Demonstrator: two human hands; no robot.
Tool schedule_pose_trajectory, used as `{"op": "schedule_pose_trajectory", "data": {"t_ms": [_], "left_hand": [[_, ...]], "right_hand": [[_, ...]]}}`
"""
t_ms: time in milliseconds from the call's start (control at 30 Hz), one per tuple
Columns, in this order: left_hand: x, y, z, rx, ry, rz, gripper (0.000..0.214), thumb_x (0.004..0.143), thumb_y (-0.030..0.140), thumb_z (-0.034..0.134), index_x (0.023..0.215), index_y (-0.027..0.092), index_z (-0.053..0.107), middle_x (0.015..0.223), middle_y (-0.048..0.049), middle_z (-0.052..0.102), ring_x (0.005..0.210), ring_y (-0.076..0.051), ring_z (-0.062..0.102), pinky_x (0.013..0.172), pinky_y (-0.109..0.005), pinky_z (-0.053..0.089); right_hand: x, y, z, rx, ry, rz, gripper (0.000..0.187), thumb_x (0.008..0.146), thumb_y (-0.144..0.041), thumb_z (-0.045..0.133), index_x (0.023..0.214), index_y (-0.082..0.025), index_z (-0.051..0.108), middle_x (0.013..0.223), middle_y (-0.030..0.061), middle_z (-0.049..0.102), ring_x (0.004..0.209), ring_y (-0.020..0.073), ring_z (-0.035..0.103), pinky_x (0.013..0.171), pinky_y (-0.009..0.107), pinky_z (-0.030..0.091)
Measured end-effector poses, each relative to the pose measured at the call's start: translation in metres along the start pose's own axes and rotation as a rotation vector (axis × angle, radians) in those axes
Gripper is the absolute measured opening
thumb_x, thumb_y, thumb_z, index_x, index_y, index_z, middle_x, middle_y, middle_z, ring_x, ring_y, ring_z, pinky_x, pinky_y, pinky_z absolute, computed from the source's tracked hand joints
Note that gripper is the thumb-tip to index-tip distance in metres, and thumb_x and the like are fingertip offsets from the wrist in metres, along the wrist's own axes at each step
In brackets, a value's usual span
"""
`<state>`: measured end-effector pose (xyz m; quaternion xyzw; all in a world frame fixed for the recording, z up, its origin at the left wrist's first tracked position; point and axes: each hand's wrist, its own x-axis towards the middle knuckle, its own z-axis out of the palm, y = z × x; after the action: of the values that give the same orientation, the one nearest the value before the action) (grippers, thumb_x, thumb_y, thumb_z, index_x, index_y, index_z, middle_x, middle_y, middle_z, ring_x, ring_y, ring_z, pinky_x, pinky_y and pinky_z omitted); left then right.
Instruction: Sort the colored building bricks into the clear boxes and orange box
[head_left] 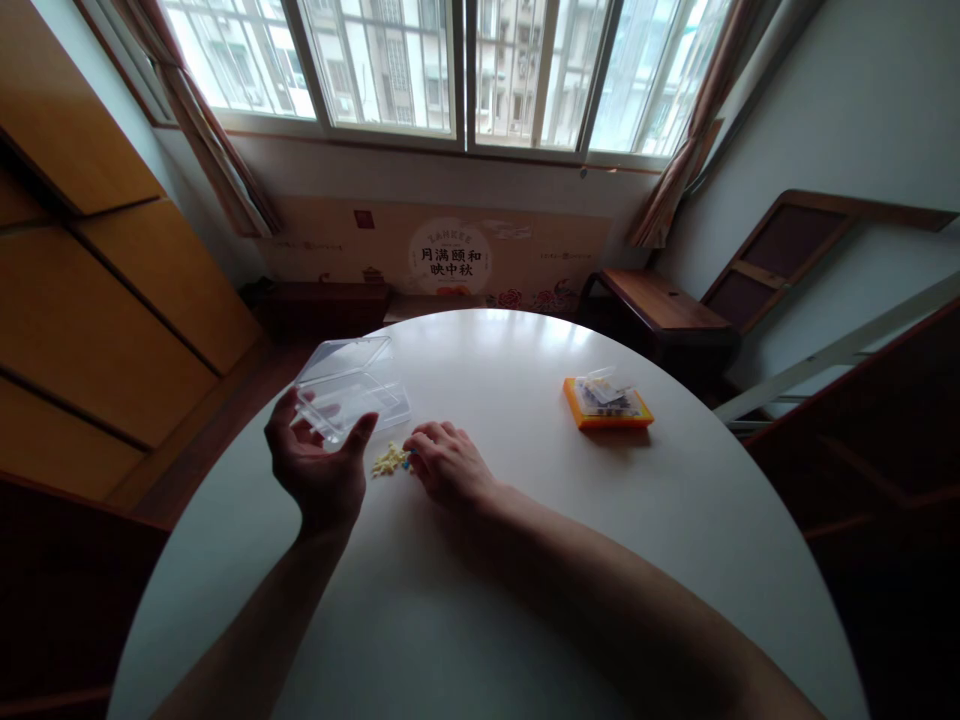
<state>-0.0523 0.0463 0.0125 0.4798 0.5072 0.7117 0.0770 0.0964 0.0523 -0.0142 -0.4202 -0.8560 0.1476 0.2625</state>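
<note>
A clear plastic box (358, 392) with its lid raised is tilted on the left of the table. My left hand (319, 465) grips its near left side, fingers behind the edge and thumb standing up in front. Just right of the box lies a small heap of pale yellow pieces (388, 460), too small to make out in kind. My right hand (450, 462) is over the right edge of that heap, fingers curled down and pinched together. Small blue pieces (406, 464) show at its fingertips; the fingers partly hide them.
An orange box (611, 421) stands on the right part of the round white table (510, 350), with a clear packet (609, 386) on top. Beyond the table are a wooden bench (664, 298), a printed panel (525, 245) and windows. Wooden cabinets (142, 300) line the left.
</note>
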Motion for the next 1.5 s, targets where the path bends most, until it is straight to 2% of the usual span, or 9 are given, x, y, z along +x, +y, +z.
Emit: {"op": "schedule_pose_trajectory", "data": {"t_ms": [167, 267, 333, 500, 667, 933, 1267, 1433, 1500], "left_hand": [[-0.005, 0.003, 0.002, -0.004, -0.076, -0.039, 0.078, 0.064, 0.048, 0.08, 0.127, 0.021, 0.043, 0.128, -0.0119, 0.053, 0.103, -0.023, 0.063, 0.094, -0.04, 0.052], [-0.011, 0.003, 0.006, -0.101, -0.185, -0.098, 0.079, 0.061, 0.048, 0.081, 0.126, 0.02, 0.045, 0.127, -0.0115, 0.054, 0.095, -0.021, 0.065, 0.091, -0.038, 0.054], [-0.015, 0.002, 0.009, -0.165, -0.262, -0.138, 0.081, 0.06, 0.045, 0.083, 0.127, 0.021, 0.045, 0.127, -0.0111, 0.054, 0.093, -0.02, 0.066, 0.088, -0.037, 0.055], [-0.015, -0.009, 0.007, -0.073, -0.414, -0.194, 0.087, 0.061, 0.045, 0.081, 0.134, 0.022, 0.04, 0.134, -0.0135, 0.05, 0.104, -0.025, 0.063, 0.088, -0.039, 0.054], [-0.004, -0.024, -0.002, 0.389, -0.398, 0.079, 0.052, 0.077, 0.05, 0.064, 0.117, 0.018, 0.056, 0.124, -0.0137, 0.055, 0.114, -0.031, 0.055, 0.097, -0.049, 0.044], [-0.005, -0.037, 0.0, 0.717, -0.63, 0.167, 0.052, 0.087, 0.056, 0.043, 0.11, 0.013, 0.062, 0.119, -0.0152, 0.058, 0.115, -0.032, 0.052, 0.102, -0.048, 0.037], [-0.005, -0.032, 0.001, 0.86, -0.554, 0.126, 0.055, 0.087, 0.058, 0.038, 0.11, 0.014, 0.062, 0.118, -0.015, 0.06, 0.111, -0.033, 0.052, 0.098, -0.047, 0.04], [-0.006, -0.028, 0.001, 0.865, -0.518, 0.122, 0.052, 0.087, 0.056, 0.04, 0.109, 0.015, 0.063, 0.118, -0.0147, 0.06, 0.11, -0.034, 0.051, 0.096, -0.049, 0.04], [-0.006, -0.025, 0.001, 0.824, -0.47, 0.156, 0.049, 0.087, 0.054, 0.042, 0.105, 0.015, 0.064, 0.117, -0.0149, 0.06, 0.11, -0.033, 0.052, 0.097, -0.049, 0.039]], "right_hand": [[0.009, 0.01, -0.017, 0.573, 0.324, 0.311, 0.023, 0.09, -0.035, 0.052, 0.104, -0.019, 0.059, 0.094, 0.0052, 0.062, 0.077, 0.0146, 0.061, 0.072, 0.029, 0.05], [0.019, 0.016, -0.025, 0.943, 0.237, 0.449, 0.032, 0.088, -0.043, 0.05, 0.108, -0.018, 0.054, 0.067, -0.0032, 0.058, 0.046, 0.009, 0.053, 0.045, 0.021, 0.043], [0.024, 0.02, -0.027, 1.001, 0.193, 0.484, 0.028, 0.086, -0.036, 0.052, 0.107, -0.018, 0.054, 0.057, -0.0069, 0.054, 0.038, 0.0077, 0.047, 0.039, 0.018, 0.037], [0.033, 0.041, -0.024, 0.573, 0.252, 0.472, 0.02, 0.078, -0.018, 0.052, 0.095, -0.018, 0.062, 0.056, -0.0051, 0.055, 0.05, 0.0107, 0.054, 0.056, 0.023, 0.045], [0.045, 0.073, -0.028, 0.135, 0.254, 0.624, 0.028, 0.083, -0.022, 0.049, 0.107, -0.017, 0.062, 0.083, 0.0067, 0.068, 0.084, 0.021, 0.064, 0.079, 0.032, 0.046], [0.069, 0.073, -0.02, 0.044, 0.13, 0.611, 0.027, 0.088, -0.022, 0.047, 0.108, -0.016, 0.064, 0.101, 0.0134, 0.071, 0.101, 0.0263, 0.063, 0.089, 0.036, 0.044], [0.07, 0.065, -0.02, 0.078, -0.043, 0.395, 0.036, 0.091, -0.026, 0.045, 0.123, -0.021, 0.059, 0.126, 0.0104, 0.06, 0.111, 0.026, 0.059, 0.095, 0.039, 0.044], [0.039, 0.068, -0.033, 0.135, -0.027, 0.269, 0.045, 0.09, -0.02, 0.046, 0.135, -0.018, 0.049, 0.132, 0.0076, 0.055, 0.114, 0.019, 0.056, 0.1, 0.03, 0.043], [0.018, 0.07, -0.045, 0.15, 0.069, 0.161, 0.048, 0.086, -0.015, 0.047, 0.135, -0.016, 0.049, 0.132, 0.0104, 0.053, 0.103, 0.0187, 0.059, 0.094, 0.032, 0.047]]}}
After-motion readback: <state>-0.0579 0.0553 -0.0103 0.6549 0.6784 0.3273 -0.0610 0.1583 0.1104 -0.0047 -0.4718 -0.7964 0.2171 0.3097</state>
